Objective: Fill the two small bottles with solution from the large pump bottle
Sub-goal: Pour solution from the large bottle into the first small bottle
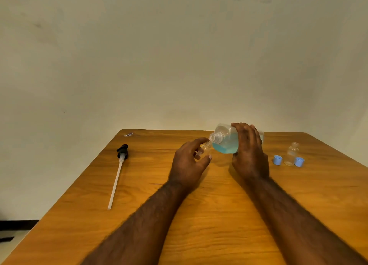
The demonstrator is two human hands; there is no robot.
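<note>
Dim warm light, soft blur, wide-angle warp.

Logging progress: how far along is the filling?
Done: pump removed, lying on the table; both blue caps off. In hand: right hand tips the large bottle toward the small bottle the left hand holds. Left: the second small bottle stands apparently empty.

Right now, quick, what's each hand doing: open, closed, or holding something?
Left hand: holding a small bottle.
Right hand: holding the large bottle, tipped toward the small one.
</note>
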